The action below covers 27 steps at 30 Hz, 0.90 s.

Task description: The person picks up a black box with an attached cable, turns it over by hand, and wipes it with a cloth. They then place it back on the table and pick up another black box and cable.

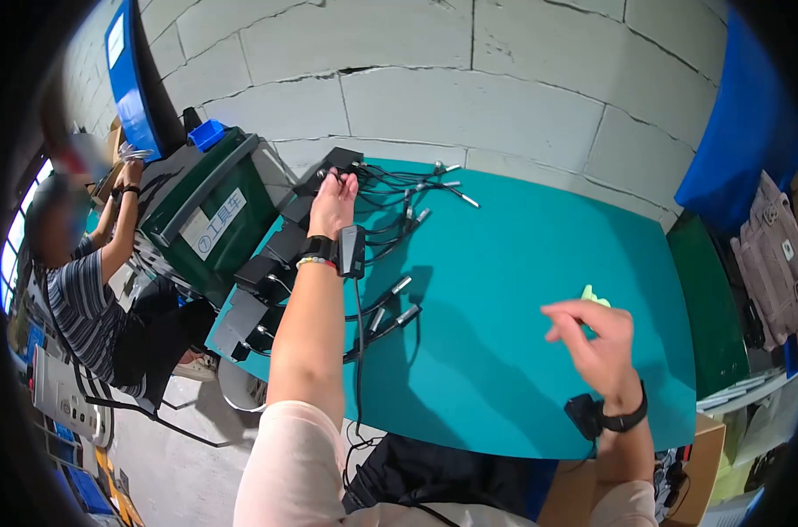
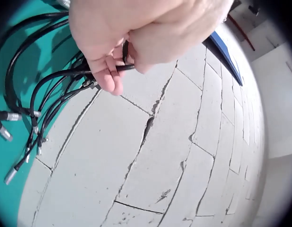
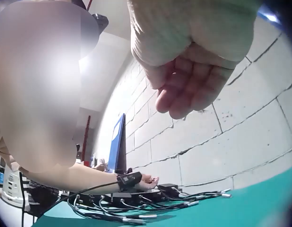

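Observation:
At the far left corner of the green table, my left hand (image 1: 332, 206) reaches among black boxes (image 1: 257, 272) lined up along the left edge. In the left wrist view, my thumb and fingers pinch a black cable (image 2: 56, 74); its end is hidden in the hand. Several more cables with silver connectors (image 1: 402, 285) spread from the boxes onto the tabletop. My right hand (image 1: 601, 338) hangs over the right part of the table with loosely bent fingers and holds nothing. Behind it lies a small yellow-green object (image 1: 594, 297), partly covered by the hand.
The green table (image 1: 504, 255) backs onto a pale block wall (image 1: 469, 105). Left of it stands a dark green tool cart (image 1: 214, 220) with a small blue bin (image 1: 206, 134) on top. Another person (image 1: 91, 281) sits at the far left. A grey bag (image 1: 771, 263) hangs at the right.

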Tool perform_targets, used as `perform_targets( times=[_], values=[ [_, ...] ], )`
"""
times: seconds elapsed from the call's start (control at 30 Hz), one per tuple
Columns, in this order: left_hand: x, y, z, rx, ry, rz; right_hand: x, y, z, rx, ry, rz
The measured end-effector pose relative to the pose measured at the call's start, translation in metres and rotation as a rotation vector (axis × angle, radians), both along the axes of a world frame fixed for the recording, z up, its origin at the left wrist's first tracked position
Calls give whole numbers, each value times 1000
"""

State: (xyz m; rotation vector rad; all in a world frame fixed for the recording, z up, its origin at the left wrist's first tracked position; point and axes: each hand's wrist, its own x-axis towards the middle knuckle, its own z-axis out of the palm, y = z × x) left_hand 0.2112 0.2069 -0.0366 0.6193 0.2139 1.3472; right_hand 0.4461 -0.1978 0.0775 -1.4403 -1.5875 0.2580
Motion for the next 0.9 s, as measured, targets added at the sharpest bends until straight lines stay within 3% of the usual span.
perform_targets(
  times=[0.13, 0.2, 0.27, 0.33, 0.43, 0.47, 0.57, 0.67, 0.8, 0.87, 0.9],
  values=[
    [36, -87, 56, 194, 49, -106, 3, 22, -7, -115, 266, 41],
    [57, -137, 78, 278, 148, -136, 10, 35, -10, -293, 504, 116],
    [80, -184, 86, 309, 160, -157, 13, 50, -24, -295, 531, 27],
    [104, -224, 82, 357, 156, -184, 15, 57, -36, -292, 549, -73],
    [133, -264, 62, 513, 368, -238, 12, 55, -47, -487, 830, 13],
    [138, -276, 55, 456, 427, -369, 7, 52, -50, -487, 835, -2],
    [152, -291, 39, 500, 542, -411, 31, 60, -94, -272, 1438, 70],
    [162, -293, 24, 669, 493, -310, 38, 49, -84, -172, 1280, 88],
    [145, -296, 27, 436, 396, -487, 46, 45, -77, -19, 1166, -14],
    [135, -292, 31, 13, 27, -940, 56, 46, -89, -27, 1120, -32],
    [135, -284, 20, -15, 46, -972, 59, 48, -93, 24, 1140, -38]
  ],
)
